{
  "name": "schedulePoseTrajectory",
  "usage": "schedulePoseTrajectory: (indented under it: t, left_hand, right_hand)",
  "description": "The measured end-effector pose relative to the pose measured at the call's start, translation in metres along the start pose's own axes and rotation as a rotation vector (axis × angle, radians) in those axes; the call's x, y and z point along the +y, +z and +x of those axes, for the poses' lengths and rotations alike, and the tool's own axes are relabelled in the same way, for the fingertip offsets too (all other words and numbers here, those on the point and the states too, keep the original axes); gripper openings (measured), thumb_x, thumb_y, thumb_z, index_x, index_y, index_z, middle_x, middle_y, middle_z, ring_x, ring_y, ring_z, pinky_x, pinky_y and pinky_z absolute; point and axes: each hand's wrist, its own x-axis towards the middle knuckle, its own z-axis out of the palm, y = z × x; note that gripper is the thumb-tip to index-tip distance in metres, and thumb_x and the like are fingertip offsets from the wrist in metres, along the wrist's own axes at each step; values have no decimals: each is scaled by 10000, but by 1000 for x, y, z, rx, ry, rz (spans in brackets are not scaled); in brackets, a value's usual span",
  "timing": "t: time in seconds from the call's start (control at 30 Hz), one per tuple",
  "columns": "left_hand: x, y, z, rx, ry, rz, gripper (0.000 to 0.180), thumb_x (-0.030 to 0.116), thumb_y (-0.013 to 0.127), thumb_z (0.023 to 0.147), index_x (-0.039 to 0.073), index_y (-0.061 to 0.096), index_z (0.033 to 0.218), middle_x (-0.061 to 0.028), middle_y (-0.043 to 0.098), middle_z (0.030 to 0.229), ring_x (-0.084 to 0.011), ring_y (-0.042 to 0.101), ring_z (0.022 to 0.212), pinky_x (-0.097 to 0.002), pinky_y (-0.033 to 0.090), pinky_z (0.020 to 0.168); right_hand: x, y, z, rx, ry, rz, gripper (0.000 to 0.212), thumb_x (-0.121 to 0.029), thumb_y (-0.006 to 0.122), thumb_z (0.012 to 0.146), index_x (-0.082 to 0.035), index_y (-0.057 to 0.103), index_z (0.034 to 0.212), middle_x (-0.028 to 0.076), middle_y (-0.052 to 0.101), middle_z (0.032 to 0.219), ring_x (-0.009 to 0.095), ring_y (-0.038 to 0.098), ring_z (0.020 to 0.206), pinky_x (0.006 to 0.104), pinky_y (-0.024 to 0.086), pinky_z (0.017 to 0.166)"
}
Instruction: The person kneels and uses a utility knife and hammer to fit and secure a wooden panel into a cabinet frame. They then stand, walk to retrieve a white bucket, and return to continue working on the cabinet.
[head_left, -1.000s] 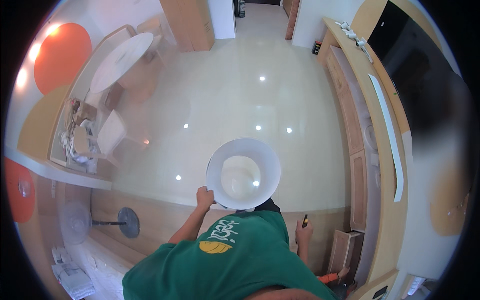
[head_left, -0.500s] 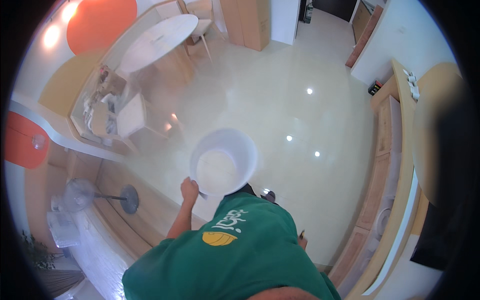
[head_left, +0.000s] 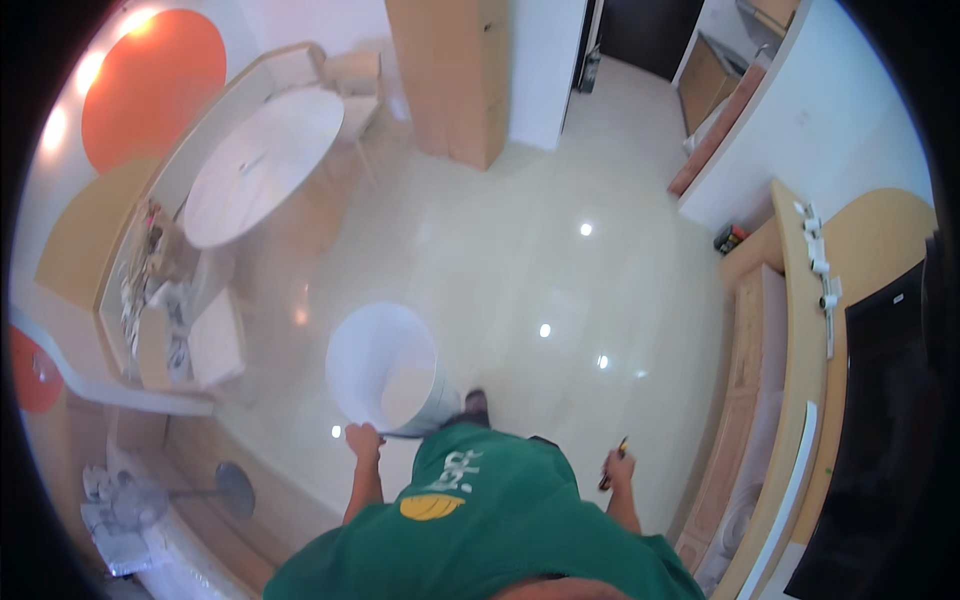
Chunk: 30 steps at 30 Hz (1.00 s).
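Observation:
A large white bucket (head_left: 350, 360) is in front of me, left of my legs, tilted with its round mouth toward the far left and its pale inside showing. My left hand (head_left: 366, 440) is closed at the bucket's near edge; whether the fingers grip the rim or a handle is hidden. Out to my right side, my right hand (head_left: 620, 466) is wrapped round a slim black-and-yellow tool (head_left: 604, 482), whose ends stick out above and below the fist. The tool is too small to name its exact kind.
Glossy tiled floor (head_left: 500, 250) stretches ahead. An oval white table (head_left: 265, 165) and chairs (head_left: 218, 338) stand at the left, a standing fan (head_left: 140, 498) at the near left. Along the right run a low wooden cabinet (head_left: 748, 335) and a black screen (head_left: 870, 420).
The bucket and my left hand have shifted left and lower in view, and the bucket is turned more onto its side. My right hand with the tool has come into fuller view.

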Motion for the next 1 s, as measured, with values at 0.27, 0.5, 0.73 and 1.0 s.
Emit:
schedulePoseTrajectory:
  t: [0.27,0.5,0.73,1.0]
  left_hand:
    - [144,101,104,13,73,29,204,12,480,791,-176,503,865,-241,599,815,-326,653,563,-396,568,398]
    - [226,200,186,54,157,133,225,52,507,777,-165,518,834,-227,601,742,-335,630,527,-412,546,399]
    - [332,266,241,91,391,389,267,75,493,787,-184,544,823,-283,636,772,-372,670,608,-389,541,454]
    - [440,373,326,-13,273,56,280,22,462,779,-207,560,907,-264,631,869,-369,678,723,-454,608,561]
  right_hand:
    - [70,127,75,-130,34,-458,463,-380,608,849,72,648,757,206,661,713,338,649,647,482,483,646]
    - [-175,164,130,-90,171,-144,253,-244,636,775,3,647,721,135,656,669,247,658,578,405,527,543]
    - [-367,164,290,2,-94,-59,249,-241,598,839,-8,595,750,105,618,585,215,623,498,361,510,493]
    - [-501,186,377,151,-131,-126,204,-204,592,868,-16,575,789,55,577,633,149,566,511,311,477,451]
